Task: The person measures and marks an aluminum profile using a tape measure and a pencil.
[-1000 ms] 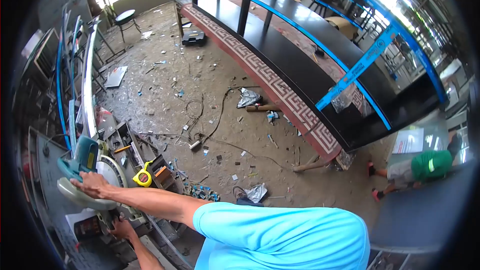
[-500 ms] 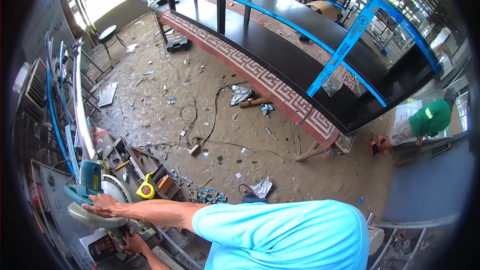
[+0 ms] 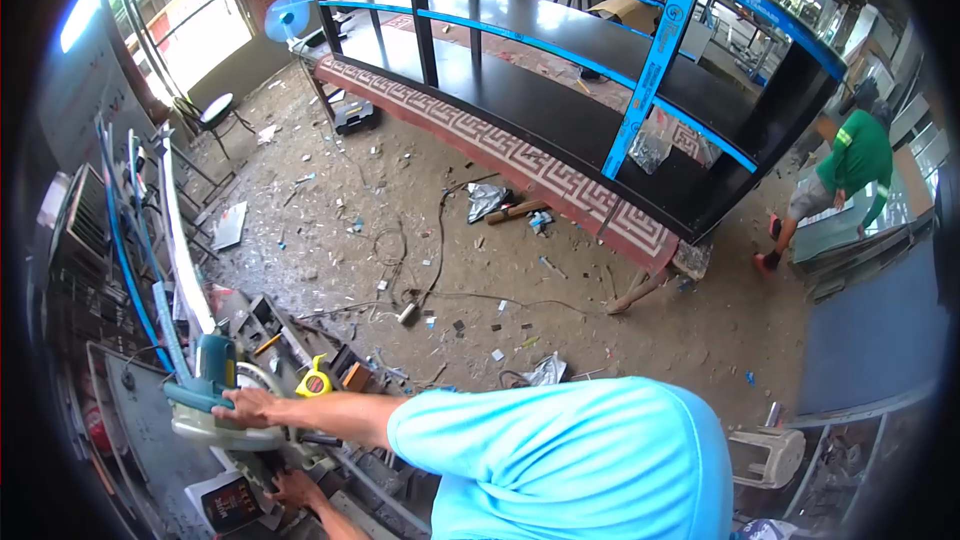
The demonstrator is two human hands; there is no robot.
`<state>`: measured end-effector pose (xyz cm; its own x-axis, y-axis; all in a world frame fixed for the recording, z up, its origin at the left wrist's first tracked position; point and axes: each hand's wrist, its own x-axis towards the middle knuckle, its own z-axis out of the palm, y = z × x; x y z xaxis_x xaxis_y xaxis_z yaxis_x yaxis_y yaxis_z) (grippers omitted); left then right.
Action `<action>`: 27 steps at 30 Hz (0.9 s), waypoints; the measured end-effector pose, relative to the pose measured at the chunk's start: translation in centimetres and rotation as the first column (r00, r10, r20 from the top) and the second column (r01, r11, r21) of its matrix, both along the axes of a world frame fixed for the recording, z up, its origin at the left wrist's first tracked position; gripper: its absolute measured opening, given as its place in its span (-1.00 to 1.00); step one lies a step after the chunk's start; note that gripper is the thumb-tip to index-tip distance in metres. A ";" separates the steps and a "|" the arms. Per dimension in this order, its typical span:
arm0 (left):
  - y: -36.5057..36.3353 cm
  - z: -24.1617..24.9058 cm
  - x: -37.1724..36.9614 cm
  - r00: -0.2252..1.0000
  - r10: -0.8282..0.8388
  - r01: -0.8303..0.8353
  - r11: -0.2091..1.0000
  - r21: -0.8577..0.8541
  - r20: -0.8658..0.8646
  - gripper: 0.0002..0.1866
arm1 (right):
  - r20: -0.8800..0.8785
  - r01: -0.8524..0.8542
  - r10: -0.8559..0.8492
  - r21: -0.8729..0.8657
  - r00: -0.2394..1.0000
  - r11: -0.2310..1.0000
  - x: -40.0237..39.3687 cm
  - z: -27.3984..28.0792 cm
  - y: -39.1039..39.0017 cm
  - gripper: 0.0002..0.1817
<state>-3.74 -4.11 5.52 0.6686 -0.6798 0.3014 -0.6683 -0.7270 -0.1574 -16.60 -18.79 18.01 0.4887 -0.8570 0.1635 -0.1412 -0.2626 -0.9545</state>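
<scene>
Head view: right hand (image 3: pixel 250 406) clasps the miter saw (image 3: pixel 215 402) handle, left hand (image 3: pixel 296 489) presses below its base

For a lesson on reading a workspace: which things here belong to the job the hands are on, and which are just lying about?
In use:
right hand on top of the mitre saw
left hand low, under the saw; what it grips is unclear

Lying about:
yellow tape measure
cable on the floor
crumpled foil
black case
stool
</scene>
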 end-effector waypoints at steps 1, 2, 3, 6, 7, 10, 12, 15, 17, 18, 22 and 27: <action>-0.1 1.2 -0.9 0.999 0.022 -0.020 0.999 0.040 -0.037 -0.68 | -0.013 -0.015 0.015 0.013 1.000 1.000 1.0 0.5 -0.8 -0.28; 0.0 1.7 -1.1 0.996 0.044 -0.038 0.996 0.082 -0.077 -0.68 | -0.039 0.139 -0.139 -0.022 0.989 0.990 3.2 1.6 -1.3 -0.29; -0.2 0.7 -0.1 0.994 0.066 -0.056 0.992 0.113 -0.086 -0.66 | -0.105 0.014 -0.012 0.012 0.994 1.000 3.2 5.7 -2.5 -0.26; 0.3 0.5 0.5 0.980 -0.024 0.027 1.000 0.009 -0.199 -0.67 | 0.089 0.163 -0.154 -0.103 0.984 0.981 9.9 12.6 -6.9 -0.45; 0.3 2.2 -1.3 0.983 -0.002 -0.003 1.000 -0.026 -0.184 -0.63 | -0.281 -0.168 0.015 -0.531 0.960 0.831 14.5 14.1 -11.5 -0.66; 0.4 -0.9 1.7 0.915 -0.228 0.127 0.946 -0.299 -0.332 -0.68 | -0.156 -0.291 0.252 -0.338 0.955 0.895 17.5 13.9 -14.1 -0.68; 0.6 -4.8 4.3 0.948 -0.286 0.236 0.927 -0.292 -0.141 -0.70 | -0.059 -0.413 0.409 -0.094 0.911 0.906 15.5 16.7 -13.7 -0.70; 1.1 -2.6 3.1 0.982 -0.162 0.126 0.945 -0.303 -0.094 -0.73 | 0.114 -0.568 0.557 0.183 0.823 0.802 14.4 17.0 -14.8 -0.51; 0.2 -2.3 3.0 0.981 -0.139 0.094 0.951 -0.296 -0.135 -0.73 | 0.330 -0.467 0.422 0.070 0.845 0.881 11.0 15.7 -13.1 -0.51; 0.3 -1.9 1.4 0.982 -0.096 0.054 0.968 -0.245 -0.162 -0.71 | 0.512 -0.432 0.418 -0.100 0.750 0.896 8.1 13.9 -13.5 -0.53; 0.3 -2.1 1.5 0.987 -0.075 0.044 0.977 -0.210 -0.144 -0.69 | -0.177 0.101 -0.114 -0.083 0.978 0.991 6.1 0.0 -18.2 -0.67; -0.5 -0.8 1.0 0.981 -0.041 0.000 0.978 -0.210 -0.192 -0.69 | -0.383 -0.262 0.113 -0.365 0.917 0.893 12.1 -15.0 -14.2 -0.64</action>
<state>-2.77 -4.63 4.67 0.7145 -0.6305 0.3034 -0.6864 -0.7156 0.1295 -4.50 -33.00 3.00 0.7221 -0.6393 0.2643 -0.3477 -0.6657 -0.6603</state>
